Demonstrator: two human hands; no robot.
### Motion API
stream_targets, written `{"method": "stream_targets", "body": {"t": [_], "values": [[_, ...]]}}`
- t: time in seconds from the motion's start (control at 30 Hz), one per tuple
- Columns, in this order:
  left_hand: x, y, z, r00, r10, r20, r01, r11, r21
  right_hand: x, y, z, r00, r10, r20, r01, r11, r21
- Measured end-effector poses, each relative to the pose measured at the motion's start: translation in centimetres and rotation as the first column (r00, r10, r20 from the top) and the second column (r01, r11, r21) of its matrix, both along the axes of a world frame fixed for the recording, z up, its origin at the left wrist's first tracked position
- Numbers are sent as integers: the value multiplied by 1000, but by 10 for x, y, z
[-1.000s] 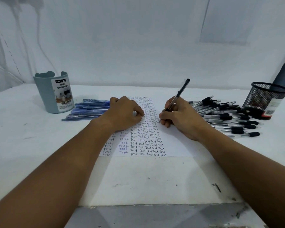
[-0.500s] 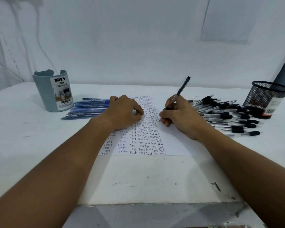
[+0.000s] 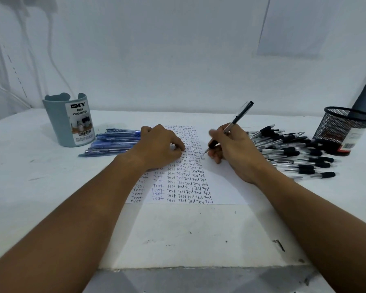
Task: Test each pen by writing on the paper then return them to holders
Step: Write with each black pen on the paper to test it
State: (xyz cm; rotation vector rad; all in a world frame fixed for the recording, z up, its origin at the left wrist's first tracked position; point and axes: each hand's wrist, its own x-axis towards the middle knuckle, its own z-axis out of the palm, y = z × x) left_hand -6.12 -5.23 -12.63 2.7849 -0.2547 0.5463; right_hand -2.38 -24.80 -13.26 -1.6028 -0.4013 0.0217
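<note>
Reading "DIY DESK ORGANIZER" on holder [image 3: 69, 121]; paper [image 3: 184, 178] repeats "Test".

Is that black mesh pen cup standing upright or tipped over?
Upright: the black mesh cup stands on its base, open rim facing up.

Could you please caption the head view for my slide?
Right hand writes "Test" with a black pen; left hand steadies the paper.

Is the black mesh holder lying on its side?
No, the black mesh holder stands upright on the table, open rim up, beside the pile of black pens.
</note>
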Motion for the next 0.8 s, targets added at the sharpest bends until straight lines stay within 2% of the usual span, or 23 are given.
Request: {"method": "stream_targets", "body": {"t": [0.1, 0.23, 0.33, 0.47, 0.6, 0.8], "values": [[-2, 0, 2, 1000, 7, 3, -7, 1000, -12, 0, 3, 4, 998, -55, 12, 55, 998, 16], [-3, 0, 3, 1000, 10, -4, -11, 999, -34, 1, 0, 4, 977, -178, 120, 182, 983, -24], [-4, -1, 3, 1000, 16, -14, -16, 1000, -25, 3, -2, 5, 973, -175, 151, 169, 984, 50], [-4, -2, 3, 1000, 21, -13, -21, 999, -31, 0, -3, 8, 970, -161, 182, 151, 986, 67], [-5, -2, 4, 999, 42, 4, -42, 998, -43, -1, -8, 11, 964, -233, 125, 218, 968, 126], [-4, 0, 3, 996, 75, 42, -69, 990, -119, -4, -13, 19, 969, -247, -4, 242, 945, 222]]}}
